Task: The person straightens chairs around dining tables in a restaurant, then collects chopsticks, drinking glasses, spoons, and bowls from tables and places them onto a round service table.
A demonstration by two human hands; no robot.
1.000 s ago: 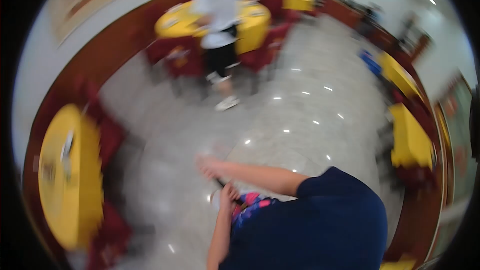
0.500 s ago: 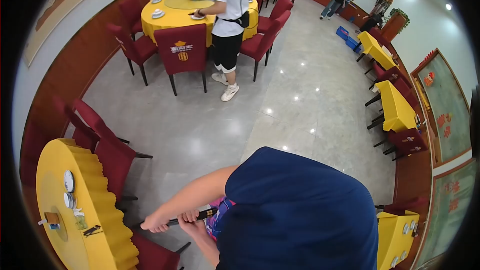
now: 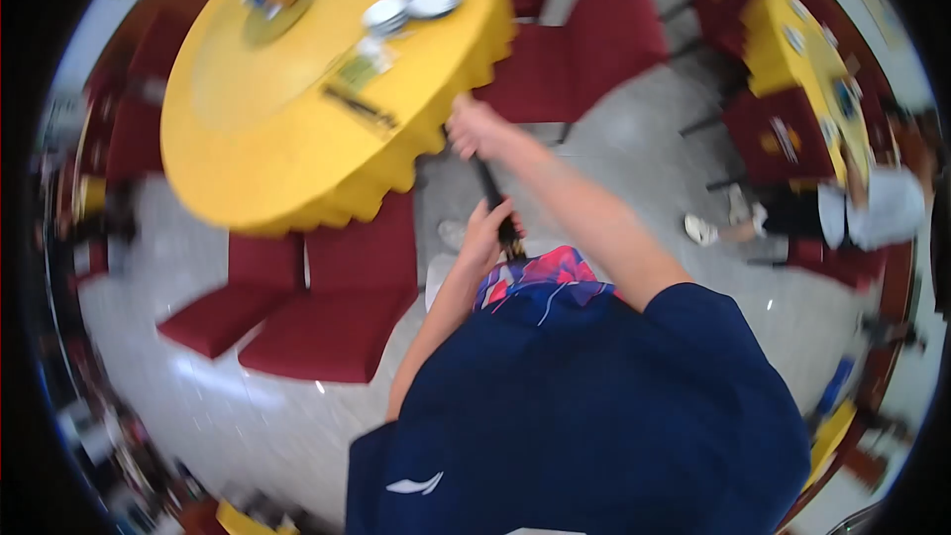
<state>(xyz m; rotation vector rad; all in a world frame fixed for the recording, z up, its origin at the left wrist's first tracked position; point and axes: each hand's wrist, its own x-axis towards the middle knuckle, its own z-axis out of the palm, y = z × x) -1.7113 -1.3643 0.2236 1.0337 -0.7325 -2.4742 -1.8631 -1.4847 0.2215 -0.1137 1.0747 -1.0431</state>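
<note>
Black slim rod held slantwise in front of the body, at the hem of a yellow cloth-covered round table; its far end cannot be made out past the right hand. Rod gripped by both hands, fingers curled round it: right hand at the table side, left hand nearer the pink-and-blue patterned fabric, finger detail blurred. Cloth edge rippled in soft folds; white dishes on top smeared by blur. Smooth dark-red padded chairs partly covered by cloth; glossy grey floor seen between. Person in white top partly obscured at right
</note>
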